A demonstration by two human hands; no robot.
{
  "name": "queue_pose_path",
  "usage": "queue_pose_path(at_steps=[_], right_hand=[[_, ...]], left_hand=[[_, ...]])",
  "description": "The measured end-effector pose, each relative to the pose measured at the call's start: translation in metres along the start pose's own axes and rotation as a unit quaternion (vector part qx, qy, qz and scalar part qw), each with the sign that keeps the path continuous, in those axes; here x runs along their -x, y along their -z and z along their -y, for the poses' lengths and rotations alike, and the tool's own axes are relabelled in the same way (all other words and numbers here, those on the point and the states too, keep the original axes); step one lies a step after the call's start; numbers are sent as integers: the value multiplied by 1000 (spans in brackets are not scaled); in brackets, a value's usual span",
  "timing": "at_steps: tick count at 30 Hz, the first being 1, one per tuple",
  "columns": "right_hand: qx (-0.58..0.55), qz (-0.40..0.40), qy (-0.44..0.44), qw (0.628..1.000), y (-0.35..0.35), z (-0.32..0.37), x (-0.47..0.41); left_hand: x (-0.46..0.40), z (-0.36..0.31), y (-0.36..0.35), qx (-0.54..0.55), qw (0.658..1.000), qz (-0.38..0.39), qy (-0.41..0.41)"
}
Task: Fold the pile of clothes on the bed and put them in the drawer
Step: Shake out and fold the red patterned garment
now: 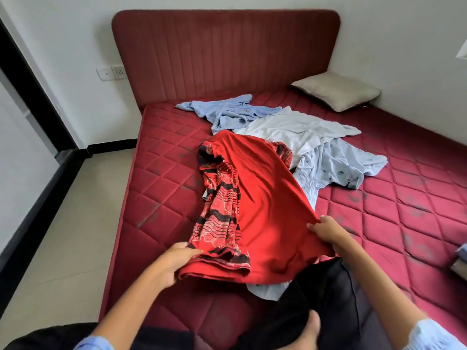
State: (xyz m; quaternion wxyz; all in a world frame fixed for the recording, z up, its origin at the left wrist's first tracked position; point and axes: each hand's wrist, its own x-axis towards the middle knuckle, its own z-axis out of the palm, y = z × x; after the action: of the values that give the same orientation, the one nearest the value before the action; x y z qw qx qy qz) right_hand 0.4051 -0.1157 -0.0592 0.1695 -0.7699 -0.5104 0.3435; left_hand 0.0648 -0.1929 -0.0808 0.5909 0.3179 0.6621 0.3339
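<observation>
Head view, left to right. Floor (pixel 63 223) on the far left, then the bed (pixel 161 188), a bare quilted red mattress with a padded headboard (pixel 227 51).

Left hand (pixel 174 258) holds the near-left hem of the red shirt (pixel 262 198), fingers curled under the bunched edge and thumb on top, clamped on the cloth. A patterned sleeve (pixel 217 203) lies folded in over the shirt's left side. The shirt runs up the bed from the person's lap, its far end resting on the pile.

Right hand (pixel 328 231) pinches the shirt's near-right edge, fingers together on the fabric, lifting it slightly.

Rest of the pile sits beyond and to the right, unfolded: blue top (pixel 227 112) nearest the headboard, white shirt (pixel 298 127) next, pale printed shirt (pixel 336 165) partly under the red one. Pillow (pixel 336 90) in the far right corner. No drawer in view.

Step, by my read: squaring up the red shirt for a fold; task early.

Risks: the tucked sleeve looks loose, so a pull on the hem could slide it back out. The shirt overlaps the printed one, so a fold may drag that along. Uneven tension between the hands would skew the crease.
</observation>
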Motion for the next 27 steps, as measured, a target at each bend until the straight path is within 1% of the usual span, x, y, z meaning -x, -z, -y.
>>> queue_pose_path(at_steps=[2,5,10,14,17,20,22,23,24,25,26,27], right_hand=[[-5,31,4,1000,2,0,7],[5,55,2,998,6,-5,20],[82,63,-11,995,20,-26,43],[125,65,-31,990,27,-41,53],[168,54,-31,984,25,-36,62],[188,8,32,982,11,-19,73],[186,-17,85,979,-5,-3,85],[186,-19,111,976,-14,7,93],[187,-15,137,973,-23,17,102],[187,-8,161,969,-34,29,111],[185,3,181,966,-46,39,120],[181,16,200,963,-58,48,127]], left_hand=[[10,-6,16,-9,1000,7,5],[20,-5,40,-41,999,15,25],[33,18,62,-99,992,44,70],[41,34,55,-177,977,64,100],[41,37,39,-302,949,37,84],[44,24,19,-410,907,5,91],[35,15,10,-491,870,-15,45],[31,10,8,-505,862,-27,13],[30,4,4,-486,873,-30,-13],[30,-2,0,-422,906,-21,-25],[31,-7,-5,-328,945,8,-14],[35,-13,-13,-221,974,51,19]])
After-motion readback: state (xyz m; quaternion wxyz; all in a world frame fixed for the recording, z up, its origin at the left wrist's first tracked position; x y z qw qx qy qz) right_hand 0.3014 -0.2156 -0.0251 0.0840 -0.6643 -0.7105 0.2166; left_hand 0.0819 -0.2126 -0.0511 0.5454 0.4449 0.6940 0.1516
